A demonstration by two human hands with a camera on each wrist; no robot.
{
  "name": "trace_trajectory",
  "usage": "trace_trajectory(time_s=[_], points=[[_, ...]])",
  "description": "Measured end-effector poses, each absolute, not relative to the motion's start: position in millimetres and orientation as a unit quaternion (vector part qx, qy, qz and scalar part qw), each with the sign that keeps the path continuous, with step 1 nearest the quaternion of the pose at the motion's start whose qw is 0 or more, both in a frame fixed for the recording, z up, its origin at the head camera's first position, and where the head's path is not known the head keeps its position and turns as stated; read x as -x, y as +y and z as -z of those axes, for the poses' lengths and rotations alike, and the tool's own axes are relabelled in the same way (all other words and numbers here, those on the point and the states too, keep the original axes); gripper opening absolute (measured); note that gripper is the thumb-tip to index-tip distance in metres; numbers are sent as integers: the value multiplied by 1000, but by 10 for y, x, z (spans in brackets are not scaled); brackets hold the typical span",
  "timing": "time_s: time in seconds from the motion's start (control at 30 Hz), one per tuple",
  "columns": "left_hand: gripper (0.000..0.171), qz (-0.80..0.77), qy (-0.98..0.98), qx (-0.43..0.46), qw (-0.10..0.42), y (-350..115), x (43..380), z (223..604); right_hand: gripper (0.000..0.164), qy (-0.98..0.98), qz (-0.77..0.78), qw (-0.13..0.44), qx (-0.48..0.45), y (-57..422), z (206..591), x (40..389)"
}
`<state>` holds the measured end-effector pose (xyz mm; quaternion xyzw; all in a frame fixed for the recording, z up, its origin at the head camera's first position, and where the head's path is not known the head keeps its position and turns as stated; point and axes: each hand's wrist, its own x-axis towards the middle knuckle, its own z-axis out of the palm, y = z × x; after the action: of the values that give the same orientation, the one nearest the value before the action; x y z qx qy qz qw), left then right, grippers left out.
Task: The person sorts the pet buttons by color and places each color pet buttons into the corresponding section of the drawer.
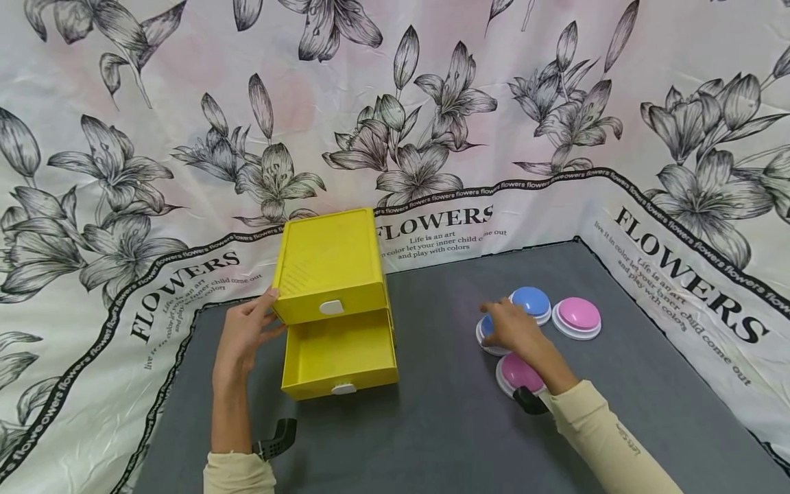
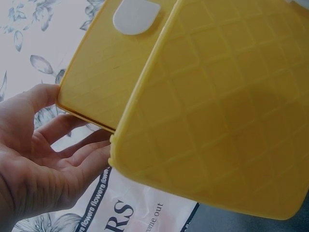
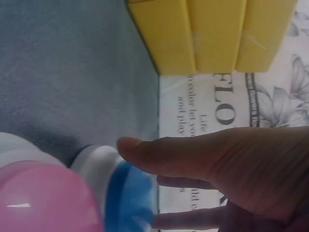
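Front blue button (image 3: 126, 198) lay on the grey table (image 1: 432, 425), right of the yellow cabinet (image 1: 330, 257). Right hand (image 1: 515, 326) was over it, thumb and fingers apart; I could not tell whether they gripped. Rear blue button (image 1: 532, 300), near pink button (image 1: 520, 372) and far pink button (image 1: 580, 313) sat close by. Left hand (image 1: 245, 329), fingers loosely extended, touched the cabinet's left front corner. Lower drawer (image 1: 315, 392) was out, no button visible inside. Judged: drawer-opening done; no button put in yet.

The right hand (image 1: 513, 325) partly hid the nearer blue dome (image 1: 486, 325); the lower edge of the right-wrist view cropped the foreground pink dome (image 3: 46, 203).
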<state>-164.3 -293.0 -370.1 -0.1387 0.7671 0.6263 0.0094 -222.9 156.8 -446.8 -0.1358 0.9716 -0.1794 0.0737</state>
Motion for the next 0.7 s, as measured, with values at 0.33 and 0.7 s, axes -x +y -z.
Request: trace_trajectory(time_s=[0.33,0.7], points=[[78,-628,766,135,10,-2929,1641,3695,66,968,190,92,134,1586,4590,2250],[77,-625,768,137,10,-2922,1644,3709,68,964,205,80,147,1588,4653,2245]])
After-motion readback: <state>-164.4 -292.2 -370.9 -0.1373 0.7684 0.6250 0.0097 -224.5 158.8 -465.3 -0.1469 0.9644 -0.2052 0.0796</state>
